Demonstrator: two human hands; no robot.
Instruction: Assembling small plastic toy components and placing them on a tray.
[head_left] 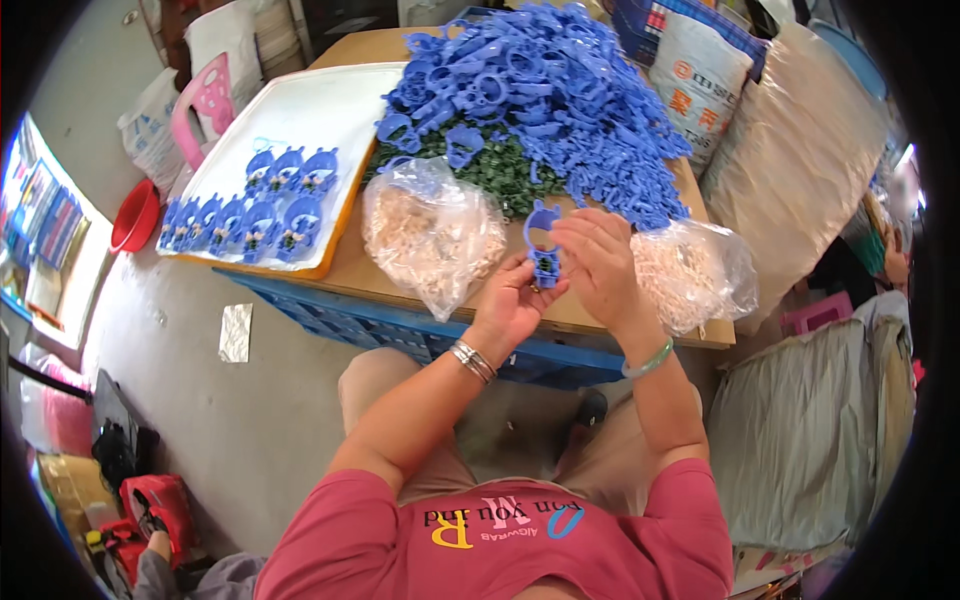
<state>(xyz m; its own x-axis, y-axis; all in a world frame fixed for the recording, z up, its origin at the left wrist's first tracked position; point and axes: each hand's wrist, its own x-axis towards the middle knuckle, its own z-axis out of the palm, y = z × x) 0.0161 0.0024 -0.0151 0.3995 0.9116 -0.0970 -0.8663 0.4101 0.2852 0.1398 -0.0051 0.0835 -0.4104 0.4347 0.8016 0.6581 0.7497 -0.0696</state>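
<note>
Between my hands is a blue plastic toy part [543, 222] with a ring-shaped upper end and a dark green piece at its lower end. My left hand [512, 303] pinches its lower end between thumb and fingers. Close against its right side is my right hand [600, 262], fingers bent together; whatever they hold is hidden. Beyond my hands rises a big heap of blue plastic parts [510, 75], with dark green small pieces [505, 165] at its near left edge. Clear bags of pale pinkish small parts lie on either side, one at left [430, 230] and one at right [692, 272].
A white tray [335, 110] on the table's left holds several assembled blue pieces [297, 225]. Blue crates [330, 318] support the cardboard tabletop. Sacks [700, 80] stand at back right, a grey-covered stack [810, 430] at right. A red basin [135, 217] sits at left; another person's hand [158, 543] shows lower left.
</note>
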